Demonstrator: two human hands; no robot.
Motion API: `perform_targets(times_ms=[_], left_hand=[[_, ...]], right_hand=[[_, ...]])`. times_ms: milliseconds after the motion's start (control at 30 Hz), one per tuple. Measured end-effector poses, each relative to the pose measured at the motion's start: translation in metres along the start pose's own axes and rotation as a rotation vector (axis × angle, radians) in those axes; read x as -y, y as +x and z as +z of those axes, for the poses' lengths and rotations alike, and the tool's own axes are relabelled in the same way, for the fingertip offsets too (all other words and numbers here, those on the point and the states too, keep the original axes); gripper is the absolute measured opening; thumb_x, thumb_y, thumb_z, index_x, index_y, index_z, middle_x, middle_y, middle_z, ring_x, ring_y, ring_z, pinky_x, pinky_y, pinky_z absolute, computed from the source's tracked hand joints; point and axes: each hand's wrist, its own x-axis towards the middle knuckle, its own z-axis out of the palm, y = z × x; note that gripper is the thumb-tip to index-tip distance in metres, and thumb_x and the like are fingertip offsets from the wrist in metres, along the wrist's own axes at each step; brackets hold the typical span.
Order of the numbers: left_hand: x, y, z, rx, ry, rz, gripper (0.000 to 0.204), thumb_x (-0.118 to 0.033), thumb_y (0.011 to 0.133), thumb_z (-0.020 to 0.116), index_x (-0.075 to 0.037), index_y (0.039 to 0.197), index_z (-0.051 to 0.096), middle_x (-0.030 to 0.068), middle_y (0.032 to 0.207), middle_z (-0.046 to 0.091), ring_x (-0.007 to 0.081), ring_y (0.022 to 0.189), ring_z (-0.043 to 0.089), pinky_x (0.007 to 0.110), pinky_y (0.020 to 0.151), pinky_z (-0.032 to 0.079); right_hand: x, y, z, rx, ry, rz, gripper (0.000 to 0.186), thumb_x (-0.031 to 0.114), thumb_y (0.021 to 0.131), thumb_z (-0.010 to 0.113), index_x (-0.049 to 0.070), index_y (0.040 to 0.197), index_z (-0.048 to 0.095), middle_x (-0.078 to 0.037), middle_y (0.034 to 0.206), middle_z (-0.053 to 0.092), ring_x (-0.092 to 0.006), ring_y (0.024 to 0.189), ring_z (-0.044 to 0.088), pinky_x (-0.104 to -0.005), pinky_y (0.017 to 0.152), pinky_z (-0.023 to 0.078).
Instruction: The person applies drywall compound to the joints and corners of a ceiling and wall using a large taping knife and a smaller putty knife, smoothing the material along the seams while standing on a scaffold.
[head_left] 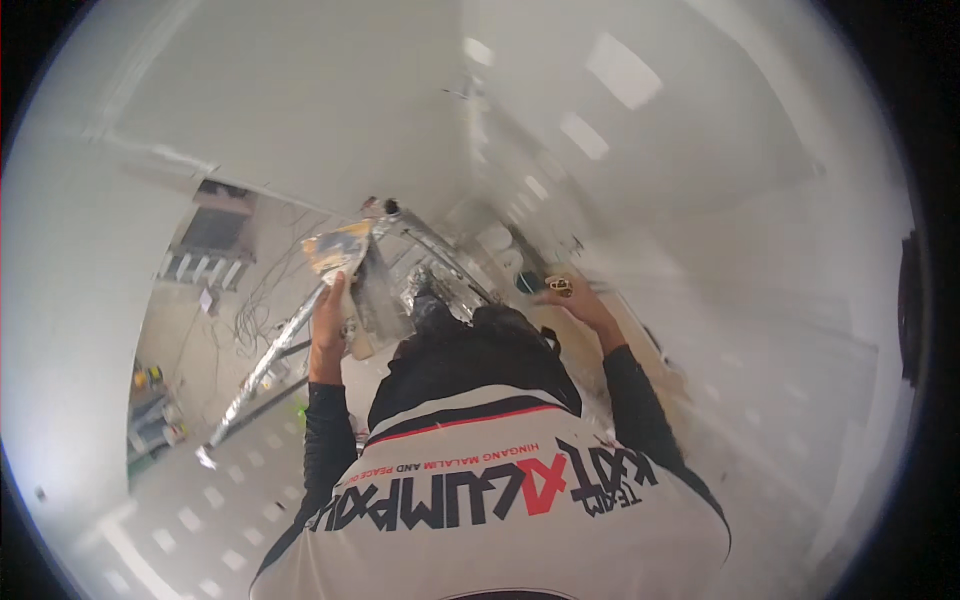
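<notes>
My left hand [328, 325] is closed round a flat, wide-ended tool [345, 243] that looks like a putty knife, its broad end yellow and grey. The tool points up and away from me, and glare and smear blur its details. Out to the right, my right hand [590, 306] stretches inward at about waist height. A small gold-coloured thing [559, 286] shows at its fingers, too blurred to name. Just left of those fingers is a dark green round shape [527, 282]. Whether the right fingers grip anything is hidden by the smear.
White walls [330, 100] meet in a corner ahead. Silvery metal legs [262, 372] of a ladder or stand slant down on my left. Loose cables [255, 305] lie on the floor beyond, near a dark boxy thing [214, 230]. A yellow-and-black item [150, 377] lies far left.
</notes>
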Motion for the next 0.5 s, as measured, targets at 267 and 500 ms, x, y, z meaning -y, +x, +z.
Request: perform_targets(times_ms=[267, 500], left_hand=[[-0.016, 0.026, 0.019, 0.165, 0.167, -0.123, 0.047, -0.04, 0.104, 0.061, 0.003, 0.122, 0.065, 0.0081, 0.109, 0.068, 0.0169, 0.095, 0.067, 0.032, 0.082, 0.054], [-0.034, 0.038, 0.031, 0.219, 0.36, -0.168, 0.046, -0.043, 0.103, 0.062, 0.001, 0.12, 0.065, 0.0073, 0.106, 0.067, 0.0164, 0.095, 0.065, 0.032, 0.084, 0.053]], right_hand=[[-0.277, -0.015, 0.012, 0.104, -0.591, 0.416, 0.031, 0.028, 0.088, 0.067, -0.001, 0.097, 0.071, -0.02, 0.09, 0.072, -0.0351, 0.08, 0.073, -0.0453, 0.066, 0.058], [-0.267, -0.007, 0.105, 0.056, 0.454, 0.357, 0.044, 0.025, 0.096, 0.063, 0.006, 0.135, 0.057, -0.009, 0.086, 0.065, -0.018, 0.076, 0.062, -0.0364, 0.058, 0.052]])
